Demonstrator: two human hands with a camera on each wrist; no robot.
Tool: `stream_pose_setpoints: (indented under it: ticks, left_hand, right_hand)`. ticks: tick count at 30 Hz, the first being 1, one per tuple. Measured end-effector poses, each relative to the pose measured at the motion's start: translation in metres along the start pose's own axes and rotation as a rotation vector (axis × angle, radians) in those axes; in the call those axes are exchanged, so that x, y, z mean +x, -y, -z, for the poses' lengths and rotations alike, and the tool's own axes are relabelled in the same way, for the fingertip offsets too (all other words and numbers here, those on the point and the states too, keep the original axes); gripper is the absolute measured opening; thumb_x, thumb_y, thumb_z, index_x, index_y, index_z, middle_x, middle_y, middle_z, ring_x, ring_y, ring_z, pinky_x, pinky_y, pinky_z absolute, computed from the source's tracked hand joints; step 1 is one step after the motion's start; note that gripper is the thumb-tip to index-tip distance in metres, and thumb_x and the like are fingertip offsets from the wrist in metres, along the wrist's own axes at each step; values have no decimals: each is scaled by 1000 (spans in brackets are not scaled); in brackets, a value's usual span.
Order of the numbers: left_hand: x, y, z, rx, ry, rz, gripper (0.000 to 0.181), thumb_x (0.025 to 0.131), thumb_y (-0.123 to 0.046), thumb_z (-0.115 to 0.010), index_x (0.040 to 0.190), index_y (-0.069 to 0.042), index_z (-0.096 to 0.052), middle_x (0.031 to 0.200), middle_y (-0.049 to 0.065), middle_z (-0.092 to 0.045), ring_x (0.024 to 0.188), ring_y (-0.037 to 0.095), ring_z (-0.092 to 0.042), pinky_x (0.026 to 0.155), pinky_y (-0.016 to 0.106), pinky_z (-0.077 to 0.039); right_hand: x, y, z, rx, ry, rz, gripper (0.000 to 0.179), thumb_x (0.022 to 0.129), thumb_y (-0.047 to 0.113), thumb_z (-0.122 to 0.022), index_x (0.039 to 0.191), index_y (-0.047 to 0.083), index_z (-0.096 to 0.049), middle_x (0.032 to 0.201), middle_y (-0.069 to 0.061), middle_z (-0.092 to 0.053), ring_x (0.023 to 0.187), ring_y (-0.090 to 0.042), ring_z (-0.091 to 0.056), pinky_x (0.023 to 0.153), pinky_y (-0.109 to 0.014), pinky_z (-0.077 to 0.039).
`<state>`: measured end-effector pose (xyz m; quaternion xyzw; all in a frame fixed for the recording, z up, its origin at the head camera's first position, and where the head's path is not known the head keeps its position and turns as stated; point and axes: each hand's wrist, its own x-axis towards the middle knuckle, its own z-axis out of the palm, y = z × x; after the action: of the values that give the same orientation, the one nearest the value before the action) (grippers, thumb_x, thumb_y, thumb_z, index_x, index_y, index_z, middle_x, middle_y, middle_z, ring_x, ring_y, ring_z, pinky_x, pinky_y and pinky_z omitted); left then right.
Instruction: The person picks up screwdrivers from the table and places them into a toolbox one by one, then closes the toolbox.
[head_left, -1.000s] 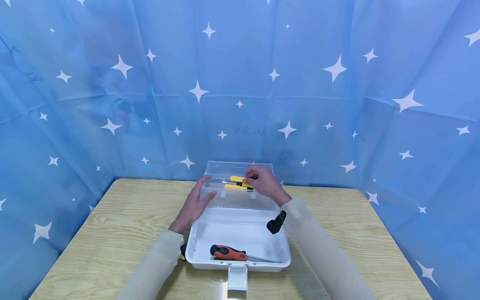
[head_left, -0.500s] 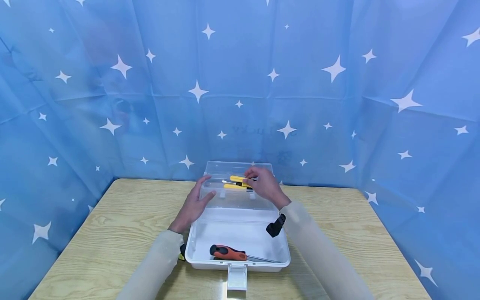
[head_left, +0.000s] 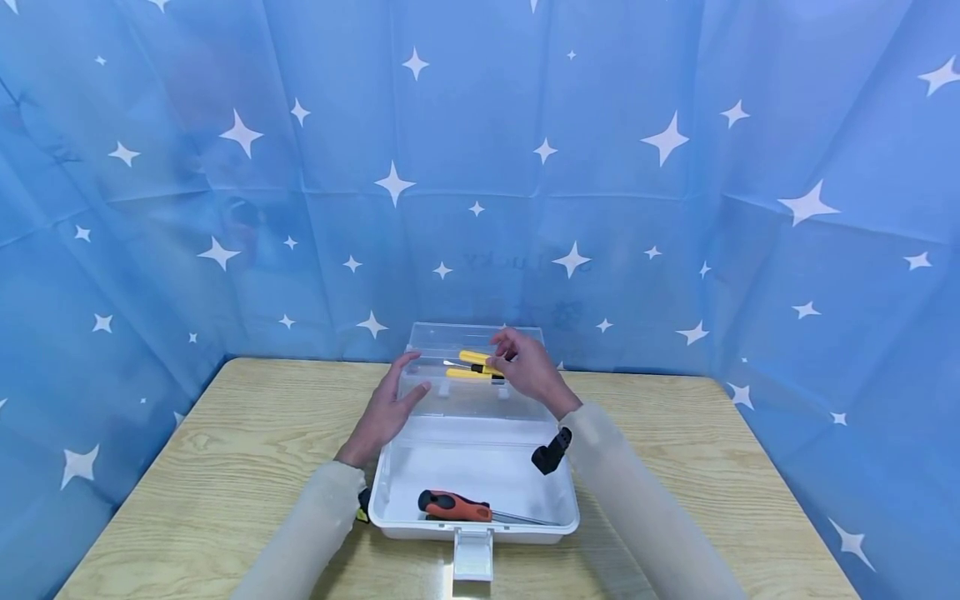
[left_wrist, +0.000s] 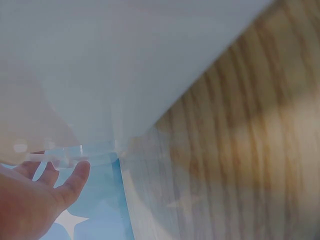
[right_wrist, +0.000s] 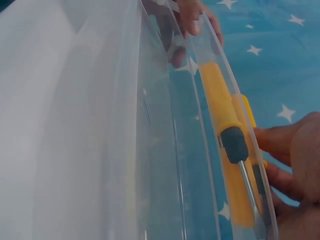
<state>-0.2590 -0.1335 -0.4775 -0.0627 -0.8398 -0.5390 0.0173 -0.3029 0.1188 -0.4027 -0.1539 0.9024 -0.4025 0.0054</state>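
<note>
A white toolbox (head_left: 480,467) stands on the table with its clear lid (head_left: 465,402) raised at the back. Several yellow-handled screwdrivers (head_left: 467,374) lie crosswise in the lid's clear compartment. My left hand (head_left: 381,412) holds the lid's left edge, thumb in front and fingers behind. At the right, my right hand (head_left: 528,367) has its thumb and fingertips at one yellow screwdriver (right_wrist: 247,111), seemingly pinching it; the contact is partly hidden. Inside the toolbox's front edge lies a larger screwdriver (head_left: 457,506) with an orange and black handle.
The white front latch (head_left: 473,556) hangs down at the table's near side. A small black and yellow object (head_left: 363,506) sits left of the toolbox, mostly hidden by the left sleeve. Behind the wood-grain table (head_left: 255,450) hangs a blue star-patterned curtain (head_left: 480,167).
The head view has drifted very slightly. Both hands, the lid and the screwdrivers stay practically where they were.
</note>
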Motion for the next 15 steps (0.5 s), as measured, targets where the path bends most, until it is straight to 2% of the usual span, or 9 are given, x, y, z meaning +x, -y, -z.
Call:
stream_pose_setpoints:
  ticks: [7, 15]
  left_hand:
    - [0, 0, 0, -3, -3, 7, 57, 100, -48, -53, 151, -40, -28, 166, 0, -15, 152, 31, -15, 115, 66, -20]
    - [2, 2, 0, -3, -6, -6, 57, 100, -47, -54, 151, -38, -29, 166, 0, -16, 152, 30, -15, 116, 65, -19]
  right_hand:
    - [-1, -2, -2, -1, -14, 25, 26, 95, 16, -68, 119, 10, -62, 95, -4, -61, 86, -20, -59, 75, -35, -54]
    - [-2, -1, -4, -2, -19, 9, 22, 97, 17, -66, 117, 10, -63, 97, -3, -63, 86, -19, -59, 74, -34, -55]
